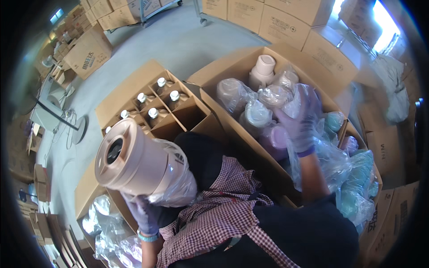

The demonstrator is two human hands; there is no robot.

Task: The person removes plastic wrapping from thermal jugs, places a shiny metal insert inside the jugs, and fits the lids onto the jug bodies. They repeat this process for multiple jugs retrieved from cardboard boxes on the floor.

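Note:
My left hand (144, 215), in a pale glove with a turquoise band at the wrist, supports a large beige-pink plastic jug body (138, 156) from below. The jug body lies tilted, its round base with a dark centre toward the left, and clear plastic wrap (178, 187) bunches around its other end. Over the big carton (250, 152) on the right, my gloved right hand (298, 123) has thumb and fingers apart above bagged parts. Close to it are a bagged pale cup-like part (258, 114), a lilac part (279, 136) and an unwrapped beige-pink jug-like piece (263, 71).
A divided carton (190, 100) ahead holds several dark bottles with silver tops (153, 112). Another carton at lower left contains bagged parts (109, 232). Teal bagged parts (357, 187) fill the big carton's right end. Stacked cartons (286, 27) stand behind; a stand (79, 129) is at left.

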